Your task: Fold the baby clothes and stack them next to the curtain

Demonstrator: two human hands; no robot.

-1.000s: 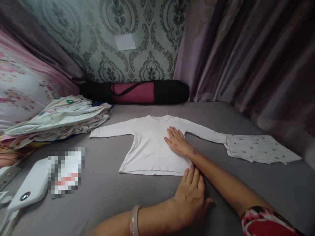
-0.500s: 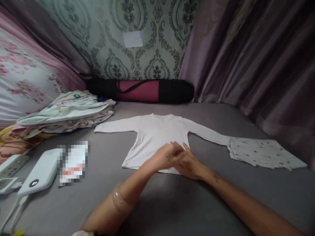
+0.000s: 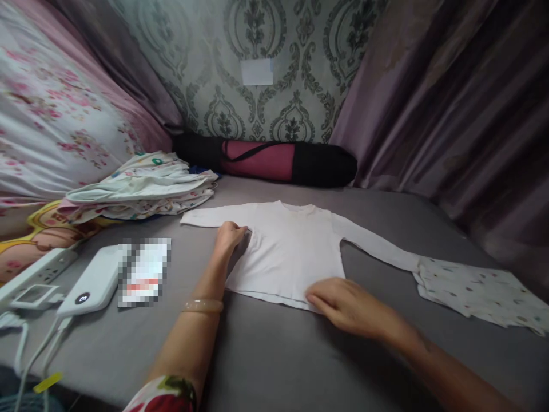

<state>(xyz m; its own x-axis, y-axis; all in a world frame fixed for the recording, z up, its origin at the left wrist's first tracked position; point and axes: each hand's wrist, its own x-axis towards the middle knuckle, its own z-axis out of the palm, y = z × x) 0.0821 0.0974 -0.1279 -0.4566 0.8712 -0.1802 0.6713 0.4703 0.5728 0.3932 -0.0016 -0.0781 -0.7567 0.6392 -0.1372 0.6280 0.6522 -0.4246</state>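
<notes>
A small white long-sleeved shirt (image 3: 291, 246) lies spread on the grey sheet, its neckline facing away from me and both sleeves stretched sideways. At its left side, just below the armpit, my left hand (image 3: 230, 236) pinches the fabric, and creases run from the fingers. My right hand (image 3: 349, 306) is closed on the lower right corner of the hem; its fingertips are partly hidden behind the hand. Beside the right cuff lies a folded white garment with small printed shapes (image 3: 480, 292), which touches or slightly overlaps the sleeve end.
A pile of patterned clothes (image 3: 146, 189) lies at the left by a floral curtain (image 3: 55, 103). Nearer me are a white power bank (image 3: 92, 280), a power strip (image 3: 43, 269) with cables and a blurred packet (image 3: 146, 272). A black and maroon bag (image 3: 261, 160) lies along the wall.
My hands were together over the shirt's lower right part. Now they are apart: the left has moved to the shirt's left side and gripped it, the right has closed on the hem. The view has shifted left.
</notes>
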